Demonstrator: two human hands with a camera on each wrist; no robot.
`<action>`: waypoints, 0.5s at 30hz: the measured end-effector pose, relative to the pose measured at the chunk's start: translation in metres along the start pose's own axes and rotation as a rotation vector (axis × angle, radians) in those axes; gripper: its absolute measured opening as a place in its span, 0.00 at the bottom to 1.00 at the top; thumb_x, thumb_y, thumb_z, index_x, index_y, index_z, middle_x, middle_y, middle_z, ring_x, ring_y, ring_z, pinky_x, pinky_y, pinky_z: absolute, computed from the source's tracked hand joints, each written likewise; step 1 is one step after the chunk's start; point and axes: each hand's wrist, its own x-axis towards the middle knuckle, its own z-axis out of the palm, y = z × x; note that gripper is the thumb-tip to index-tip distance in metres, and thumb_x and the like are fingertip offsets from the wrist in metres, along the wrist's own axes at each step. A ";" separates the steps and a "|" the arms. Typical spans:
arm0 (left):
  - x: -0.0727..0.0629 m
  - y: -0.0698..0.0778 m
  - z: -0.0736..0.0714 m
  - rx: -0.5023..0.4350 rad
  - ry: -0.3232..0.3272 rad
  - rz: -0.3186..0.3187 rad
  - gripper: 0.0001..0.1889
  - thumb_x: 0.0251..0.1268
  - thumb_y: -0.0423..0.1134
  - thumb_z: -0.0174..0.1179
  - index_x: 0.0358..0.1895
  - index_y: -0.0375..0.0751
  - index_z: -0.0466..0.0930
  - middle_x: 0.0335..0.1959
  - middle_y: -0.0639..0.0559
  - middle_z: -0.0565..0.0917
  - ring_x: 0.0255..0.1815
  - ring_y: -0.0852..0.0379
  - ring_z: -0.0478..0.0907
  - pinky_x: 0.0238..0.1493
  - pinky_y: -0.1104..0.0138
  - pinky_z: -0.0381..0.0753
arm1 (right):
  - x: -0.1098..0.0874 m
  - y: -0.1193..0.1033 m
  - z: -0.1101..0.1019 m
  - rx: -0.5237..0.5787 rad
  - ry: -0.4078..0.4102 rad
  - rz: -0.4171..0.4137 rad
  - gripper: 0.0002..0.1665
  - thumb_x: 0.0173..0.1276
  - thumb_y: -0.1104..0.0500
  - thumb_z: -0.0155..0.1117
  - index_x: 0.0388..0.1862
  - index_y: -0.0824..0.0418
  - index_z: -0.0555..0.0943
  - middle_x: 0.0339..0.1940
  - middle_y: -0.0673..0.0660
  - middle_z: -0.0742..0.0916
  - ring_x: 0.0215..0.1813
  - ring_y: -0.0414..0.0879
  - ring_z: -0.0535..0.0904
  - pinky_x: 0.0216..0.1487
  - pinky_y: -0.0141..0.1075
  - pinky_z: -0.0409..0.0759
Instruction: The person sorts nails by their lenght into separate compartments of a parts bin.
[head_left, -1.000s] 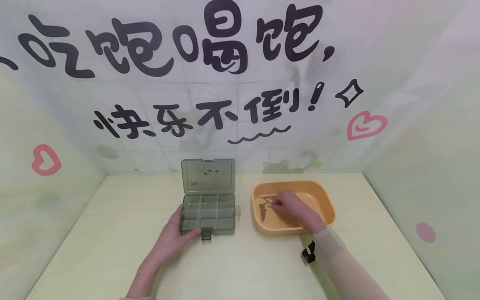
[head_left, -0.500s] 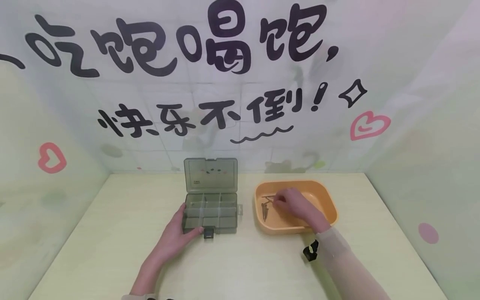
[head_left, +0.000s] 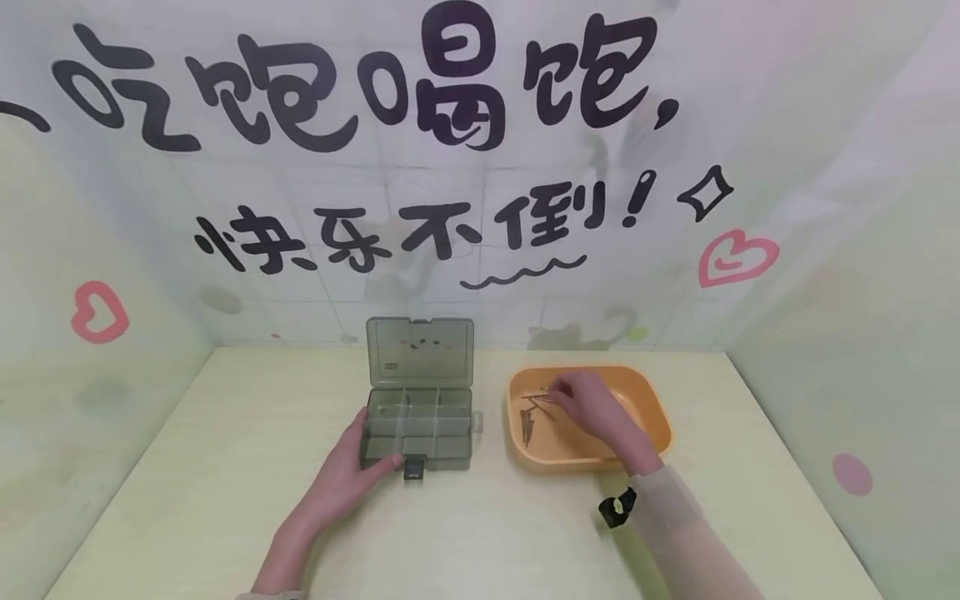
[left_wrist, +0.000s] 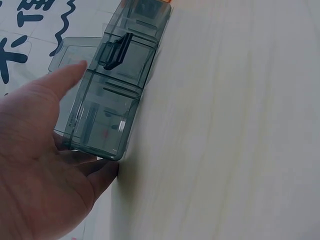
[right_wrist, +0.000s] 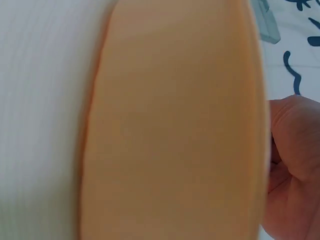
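Observation:
A grey-green transparent compartment box (head_left: 417, 427) stands on the table with its lid (head_left: 421, 352) raised against the back wall. My left hand (head_left: 341, 483) grips its left front corner, the thumb on the front edge beside a dark latch (head_left: 413, 469) and the other fingers along the left side. My right hand (head_left: 591, 410) reaches into an orange tray (head_left: 645, 400), its fingertips pinching a thin metal screw (head_left: 550, 397). Several more screws (head_left: 527, 427) lie at the tray's left end. In the right wrist view the tray's wall (right_wrist: 175, 125) hides my right fingertips.
A pale wooden table (head_left: 465, 533) carries the box and the tray, with a narrow gap between them. Printed walls enclose the back and both sides. A small black device (head_left: 617, 507) sits at my right wrist. A clear side latch (head_left: 477, 421) sticks out from the box's right side.
My right fingers have shifted slightly toward the back of the tray, and a screw now shows raised at their tips. My left hand keeps its hold on the box.

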 end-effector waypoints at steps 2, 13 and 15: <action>0.000 -0.001 0.000 0.002 0.005 0.009 0.55 0.71 0.57 0.64 0.81 0.26 0.37 0.80 0.25 0.47 0.79 0.27 0.46 0.75 0.38 0.50 | 0.002 -0.008 -0.002 0.010 0.033 -0.001 0.04 0.72 0.66 0.68 0.38 0.66 0.88 0.33 0.55 0.88 0.32 0.44 0.81 0.37 0.41 0.83; 0.001 -0.002 0.005 0.007 0.023 0.007 0.56 0.70 0.57 0.65 0.81 0.25 0.39 0.80 0.25 0.49 0.79 0.27 0.47 0.76 0.39 0.50 | 0.011 -0.050 0.007 0.051 0.030 -0.042 0.05 0.70 0.67 0.67 0.35 0.65 0.88 0.33 0.53 0.88 0.32 0.41 0.78 0.36 0.36 0.80; 0.000 -0.001 0.004 0.010 0.022 0.001 0.56 0.70 0.57 0.65 0.81 0.25 0.39 0.80 0.25 0.49 0.79 0.27 0.47 0.76 0.39 0.50 | 0.013 -0.055 0.013 0.060 0.011 -0.058 0.05 0.71 0.66 0.67 0.36 0.65 0.89 0.34 0.53 0.88 0.33 0.41 0.78 0.37 0.35 0.80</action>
